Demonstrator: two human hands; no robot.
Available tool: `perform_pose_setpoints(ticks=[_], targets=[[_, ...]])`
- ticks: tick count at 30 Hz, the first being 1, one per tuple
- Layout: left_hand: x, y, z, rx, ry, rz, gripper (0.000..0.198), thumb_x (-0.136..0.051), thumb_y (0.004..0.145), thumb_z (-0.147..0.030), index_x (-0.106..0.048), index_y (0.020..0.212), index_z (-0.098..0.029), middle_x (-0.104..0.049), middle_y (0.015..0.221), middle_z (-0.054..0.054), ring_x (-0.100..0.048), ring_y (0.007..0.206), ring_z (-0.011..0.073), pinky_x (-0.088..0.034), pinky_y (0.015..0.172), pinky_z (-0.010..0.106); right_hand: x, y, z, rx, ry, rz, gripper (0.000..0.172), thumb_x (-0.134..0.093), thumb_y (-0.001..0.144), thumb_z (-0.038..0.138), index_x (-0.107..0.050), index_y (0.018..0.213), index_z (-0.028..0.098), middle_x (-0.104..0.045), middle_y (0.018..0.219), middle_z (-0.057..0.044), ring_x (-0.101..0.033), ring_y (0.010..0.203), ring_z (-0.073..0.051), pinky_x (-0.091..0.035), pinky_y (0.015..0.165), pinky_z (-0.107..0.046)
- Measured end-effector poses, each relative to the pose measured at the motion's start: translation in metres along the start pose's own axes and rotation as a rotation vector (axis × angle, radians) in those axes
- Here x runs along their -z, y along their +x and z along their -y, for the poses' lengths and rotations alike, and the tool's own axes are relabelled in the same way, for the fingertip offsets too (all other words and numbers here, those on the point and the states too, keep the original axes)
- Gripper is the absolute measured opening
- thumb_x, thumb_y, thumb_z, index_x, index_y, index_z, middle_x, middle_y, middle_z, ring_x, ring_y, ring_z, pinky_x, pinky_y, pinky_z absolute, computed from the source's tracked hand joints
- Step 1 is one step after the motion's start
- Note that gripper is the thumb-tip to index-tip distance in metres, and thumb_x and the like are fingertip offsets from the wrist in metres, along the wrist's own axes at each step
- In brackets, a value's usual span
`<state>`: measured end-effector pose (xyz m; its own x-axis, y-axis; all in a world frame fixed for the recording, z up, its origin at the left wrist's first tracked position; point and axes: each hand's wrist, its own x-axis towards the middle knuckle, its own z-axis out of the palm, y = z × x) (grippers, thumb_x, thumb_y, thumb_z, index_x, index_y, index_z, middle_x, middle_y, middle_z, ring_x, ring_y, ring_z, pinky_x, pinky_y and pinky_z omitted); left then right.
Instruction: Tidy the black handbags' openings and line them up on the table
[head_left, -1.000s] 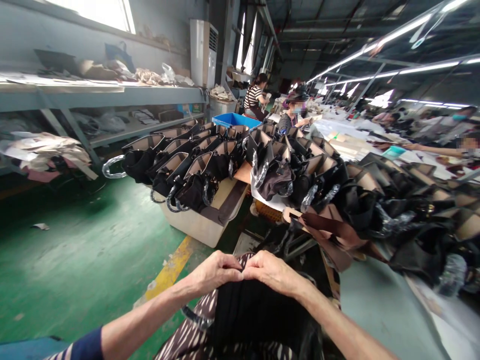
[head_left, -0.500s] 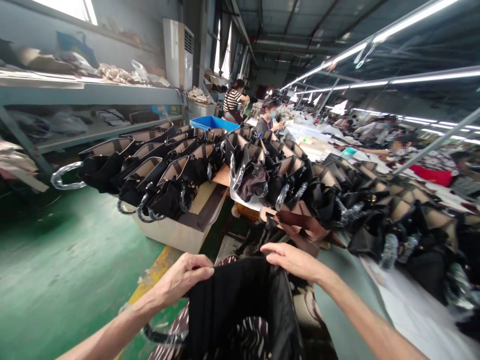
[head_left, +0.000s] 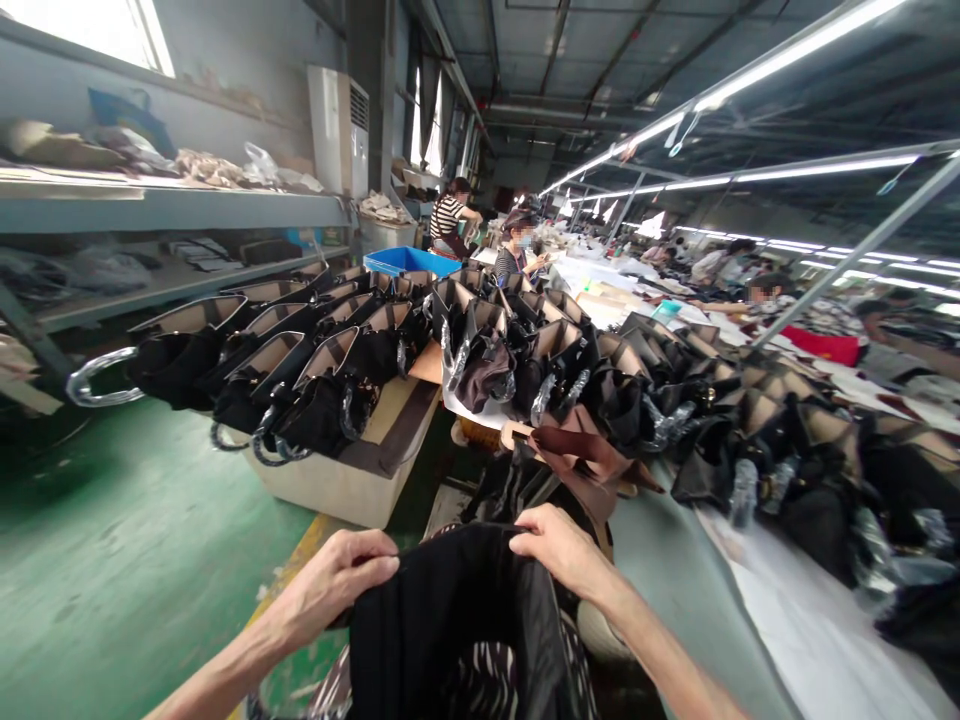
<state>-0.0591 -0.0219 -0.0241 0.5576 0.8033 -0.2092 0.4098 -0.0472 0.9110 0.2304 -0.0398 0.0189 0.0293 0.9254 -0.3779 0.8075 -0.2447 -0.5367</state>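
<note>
A black handbag (head_left: 427, 600) hangs over my lap at the bottom centre, its upper edge stretched between my two hands. My left hand (head_left: 351, 568) pinches the left corner of that edge, thumb on top. At the right end of the same edge, my right hand (head_left: 556, 545) grips the fabric between thumb and fingers. The bag's lower part runs out of view. Just beyond it lie a crumpled black piece (head_left: 506, 490) and a folded brown piece (head_left: 581, 450).
Rows of black bags with plastic-wrapped handles stand on a pale box (head_left: 330, 485) and a table to the right. A blue bin (head_left: 409, 262) is behind them. White sheeting (head_left: 772, 610) covers the right side. A shelf (head_left: 187, 212) lines the left wall; several people sit farther back.
The view has shifted slightly right, so the surroundings slide left. Both hands keep hold of the bag's edge, and the right hand now curls more tightly over it.
</note>
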Motion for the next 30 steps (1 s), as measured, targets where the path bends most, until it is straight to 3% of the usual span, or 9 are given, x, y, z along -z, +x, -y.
perform_pose_setpoints(ticks=[2, 6, 9, 12, 15, 17, 22, 27, 30], targets=[[0.004, -0.001, -0.003, 0.008, 0.044, 0.007, 0.042, -0.042, 0.078, -0.054, -0.05, 0.068, -0.014, -0.035, 0.061, -0.003, -0.032, 0.059, 0.0101, -0.027, 0.053, 0.02, -0.002, -0.001, 0.003, 0.003, -0.046, -0.069, 0.011, -0.053, 0.066, 0.024, -0.059, 0.075, 0.02, -0.057, 0.082, -0.001, -0.049, 0.089, -0.019, -0.035, 0.077, -0.028], [0.012, 0.002, -0.019, 0.03, 0.171, 0.037, 0.043, -0.041, 0.079, -0.052, -0.053, 0.065, -0.013, -0.036, 0.058, -0.004, -0.032, 0.056, 0.0095, -0.024, 0.05, 0.02, -0.003, -0.006, 0.014, 0.024, -0.084, -0.1, 0.013, -0.052, 0.066, 0.024, -0.06, 0.075, 0.019, -0.058, 0.084, -0.003, -0.049, 0.09, -0.019, -0.034, 0.079, -0.027], [0.009, 0.018, -0.037, -0.091, 0.311, 0.004, 0.029, -0.054, 0.073, -0.045, -0.059, 0.075, -0.016, -0.046, 0.063, -0.003, -0.04, 0.058, 0.0107, -0.026, 0.051, 0.019, -0.002, -0.009, 0.022, 0.048, -0.089, -0.089, 0.015, -0.052, 0.067, 0.027, -0.062, 0.076, 0.02, -0.06, 0.085, -0.003, -0.05, 0.09, -0.018, -0.034, 0.08, -0.027], [-0.004, 0.046, -0.054, -0.263, 0.465, 0.023, 0.028, -0.065, 0.064, -0.042, -0.062, 0.082, -0.02, -0.053, 0.066, -0.002, -0.046, 0.059, 0.0126, -0.027, 0.052, 0.02, -0.001, -0.011, 0.027, 0.118, -0.081, -0.049, 0.015, -0.053, 0.068, 0.03, -0.063, 0.075, 0.022, -0.06, 0.082, 0.0, -0.05, 0.089, -0.017, -0.033, 0.077, -0.025], [-0.018, 0.07, -0.065, -0.387, 0.516, 0.162, 0.018, -0.061, 0.071, -0.036, -0.061, 0.063, -0.019, -0.044, 0.051, -0.003, -0.039, 0.049, 0.0102, -0.025, 0.048, 0.021, 0.002, -0.011, 0.028, 0.206, -0.098, 0.015, 0.015, -0.052, 0.07, 0.031, -0.062, 0.064, 0.022, -0.056, 0.065, 0.004, -0.05, 0.079, -0.016, -0.031, 0.068, -0.024], [-0.025, 0.078, -0.069, -0.408, 0.49, 0.202, 0.025, -0.056, 0.074, -0.029, -0.056, 0.052, -0.017, -0.034, 0.044, -0.004, -0.031, 0.044, 0.0083, -0.023, 0.046, 0.021, 0.006, -0.012, 0.027, 0.223, -0.087, 0.038, 0.017, -0.051, 0.071, 0.031, -0.062, 0.063, 0.021, -0.054, 0.06, 0.004, -0.049, 0.073, -0.015, -0.03, 0.064, -0.024], [-0.031, 0.077, -0.076, -0.294, 0.443, 0.148, 0.03, -0.055, 0.072, -0.026, -0.049, 0.045, -0.015, -0.027, 0.042, -0.006, -0.028, 0.043, 0.0067, -0.02, 0.043, 0.021, 0.012, -0.025, 0.027, 0.133, -0.052, 0.087, 0.024, -0.044, 0.078, 0.034, -0.063, 0.081, 0.02, -0.062, 0.074, 0.002, -0.052, 0.076, -0.016, -0.034, 0.065, -0.024], [-0.03, 0.074, -0.078, -0.267, 0.539, 0.102, 0.028, -0.052, 0.073, -0.026, -0.054, 0.048, -0.014, -0.029, 0.042, -0.005, -0.027, 0.043, 0.0064, -0.023, 0.044, 0.02, -0.006, -0.052, 0.029, -0.015, -0.158, -0.053, 0.029, -0.044, 0.078, 0.032, -0.057, 0.103, 0.024, -0.064, 0.101, -0.003, -0.054, 0.097, -0.019, -0.037, 0.078, -0.024], [-0.028, 0.069, -0.078, -0.278, 0.637, 0.067, 0.028, -0.05, 0.075, -0.026, -0.059, 0.053, -0.013, -0.04, 0.044, -0.003, -0.032, 0.044, 0.007, -0.026, 0.047, 0.019, -0.019, -0.061, 0.029, -0.131, -0.236, -0.135, 0.036, -0.037, 0.083, 0.031, -0.052, 0.114, 0.019, -0.062, 0.108, -0.009, -0.054, 0.103, -0.021, -0.038, 0.083, -0.027]])
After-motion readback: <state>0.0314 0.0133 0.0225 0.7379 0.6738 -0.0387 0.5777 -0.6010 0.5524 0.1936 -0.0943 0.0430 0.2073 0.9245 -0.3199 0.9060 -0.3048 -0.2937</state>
